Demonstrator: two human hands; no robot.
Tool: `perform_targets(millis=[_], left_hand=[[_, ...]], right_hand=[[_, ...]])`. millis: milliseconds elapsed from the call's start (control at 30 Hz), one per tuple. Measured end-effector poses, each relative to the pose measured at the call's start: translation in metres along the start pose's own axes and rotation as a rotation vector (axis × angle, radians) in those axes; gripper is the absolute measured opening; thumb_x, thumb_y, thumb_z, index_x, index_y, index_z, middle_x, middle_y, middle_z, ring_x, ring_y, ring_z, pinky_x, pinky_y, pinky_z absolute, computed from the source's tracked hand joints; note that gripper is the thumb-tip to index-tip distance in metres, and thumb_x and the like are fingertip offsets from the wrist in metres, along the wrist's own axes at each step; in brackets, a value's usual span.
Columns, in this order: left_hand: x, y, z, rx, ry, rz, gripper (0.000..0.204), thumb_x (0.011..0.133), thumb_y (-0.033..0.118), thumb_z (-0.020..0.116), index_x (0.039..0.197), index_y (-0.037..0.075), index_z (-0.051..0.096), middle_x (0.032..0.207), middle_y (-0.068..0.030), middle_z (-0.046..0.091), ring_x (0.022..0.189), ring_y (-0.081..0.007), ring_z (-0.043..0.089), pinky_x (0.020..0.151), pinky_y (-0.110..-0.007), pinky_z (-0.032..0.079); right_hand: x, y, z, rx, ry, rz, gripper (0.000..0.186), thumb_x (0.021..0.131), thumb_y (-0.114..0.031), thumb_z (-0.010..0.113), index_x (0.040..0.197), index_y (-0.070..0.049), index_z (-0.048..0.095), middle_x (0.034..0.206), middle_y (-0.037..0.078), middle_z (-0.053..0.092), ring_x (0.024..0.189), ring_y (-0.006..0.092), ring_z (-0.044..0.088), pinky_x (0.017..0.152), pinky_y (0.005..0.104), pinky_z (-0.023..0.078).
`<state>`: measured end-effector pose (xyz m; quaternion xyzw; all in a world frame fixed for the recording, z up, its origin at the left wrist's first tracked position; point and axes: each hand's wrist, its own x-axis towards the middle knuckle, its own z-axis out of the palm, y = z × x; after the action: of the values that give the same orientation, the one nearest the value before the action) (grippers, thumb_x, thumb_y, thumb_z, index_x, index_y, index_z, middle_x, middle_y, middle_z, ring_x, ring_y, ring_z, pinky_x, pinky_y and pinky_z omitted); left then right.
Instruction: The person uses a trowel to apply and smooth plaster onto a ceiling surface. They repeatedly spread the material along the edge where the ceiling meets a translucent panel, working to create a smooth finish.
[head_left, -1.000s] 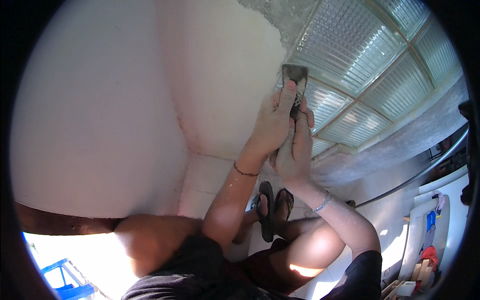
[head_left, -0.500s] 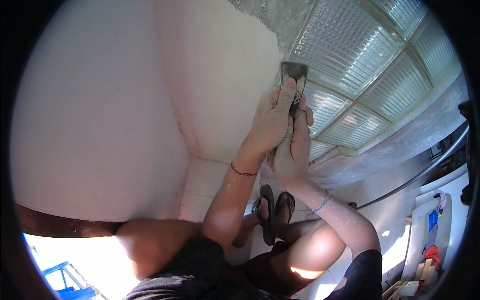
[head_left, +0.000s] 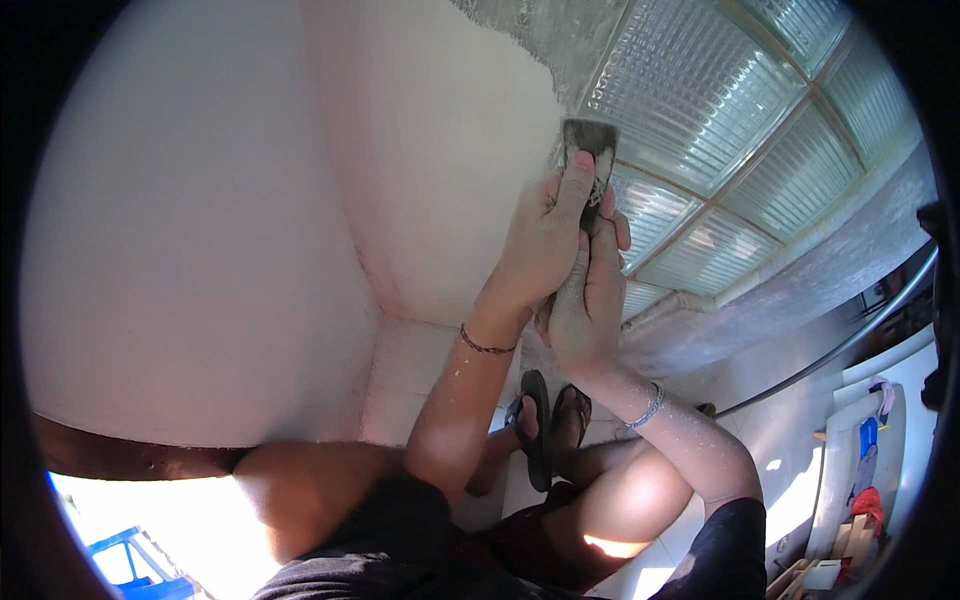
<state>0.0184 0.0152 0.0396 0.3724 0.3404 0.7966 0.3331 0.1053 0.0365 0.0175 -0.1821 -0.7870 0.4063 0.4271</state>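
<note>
A dark putty knife (head_left: 592, 134), its blade smeared with pale filler, lies against the wall where the cream plaster (head_left: 450, 150) meets the glass blocks (head_left: 700, 100). My left hand (head_left: 538, 240) is closed on it, the thumb pressed along the blade's face. Just below and to the right, my right hand (head_left: 588, 305) is closed around the handle end, with its fingertips showing at the right side. Most of the handle is hidden by both hands. Pale dust covers my fingers.
A rough grey unplastered patch (head_left: 545, 30) borders the glass. The pinkish wall (head_left: 200, 220) rises at left. On the right run a grey ledge (head_left: 790, 290) and a hose (head_left: 820, 365). Wood pieces (head_left: 850, 545) lie lower right, a blue frame (head_left: 130, 560) lower left.
The putty knife and both hands have shifted very slightly to the right. My grip looks the same.
</note>
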Motion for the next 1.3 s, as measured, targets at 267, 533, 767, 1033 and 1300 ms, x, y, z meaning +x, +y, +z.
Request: perform_targets(millis=[267,533,767,1033,1300], left_hand=[[0.001,0.001,0.001,-0.036,0.020,-0.099,0.050,0.105,0.049,0.042,0.082,0.006,0.055,0.068,-0.0104,0.062,0.057,-0.0158,0.058,0.055,-0.028,0.049],[-0.003,-0.005,0.003,-0.085,0.019,-0.139,0.053,0.104,0.052,0.041,0.081,0.006,0.054,0.068,-0.0112,0.062,0.058,-0.0159,0.058,0.056,-0.029,0.049],[-0.004,-0.003,0.001,-0.081,-0.003,-0.132,0.053,0.105,0.052,0.040,0.083,0.006,0.056,0.071,-0.0123,0.064,0.060,-0.0179,0.059,0.059,-0.030,0.050],[-0.014,-0.045,-0.028,-0.116,-0.283,-0.254,0.046,0.099,0.047,0.056,0.108,0.002,0.062,0.103,-0.0150,0.070,0.096,-0.0188,0.065,0.086,-0.031,0.052],[-0.013,-0.077,-0.048,0.850,-0.724,-0.490,0.050,0.090,0.030,0.069,0.131,0.005,0.055,0.130,-0.0090,0.060,0.117,-0.0204,0.059,0.096,-0.035,0.047]], right_hand=[[-0.001,-0.003,-0.003,-0.061,-0.019,-0.020,0.046,0.102,-0.012,0.036,0.142,0.010,0.033,0.113,0.030,0.056,0.105,0.0481,0.056,0.090,0.0495,0.045],[-0.003,-0.005,-0.009,-0.099,-0.070,0.090,0.050,0.102,-0.012,0.037,0.146,0.010,0.028,0.118,0.032,0.056,0.107,0.0482,0.056,0.089,0.0490,0.046],[-0.005,0.000,-0.011,-0.136,-0.064,0.018,0.045,0.101,-0.012,0.042,0.142,0.006,0.035,0.110,0.029,0.058,0.101,0.0490,0.059,0.083,0.0504,0.048],[-0.007,-0.006,-0.055,-0.435,-0.209,-0.140,0.042,0.087,-0.004,0.062,0.128,-0.004,0.055,0.111,0.019,0.058,0.094,0.0408,0.062,0.082,0.0478,0.051],[-0.004,-0.007,-0.086,-0.826,-0.112,-0.438,0.034,0.079,0.002,0.070,0.112,-0.005,0.068,0.100,0.012,0.058,0.098,0.0274,0.060,0.077,0.0350,0.051]])
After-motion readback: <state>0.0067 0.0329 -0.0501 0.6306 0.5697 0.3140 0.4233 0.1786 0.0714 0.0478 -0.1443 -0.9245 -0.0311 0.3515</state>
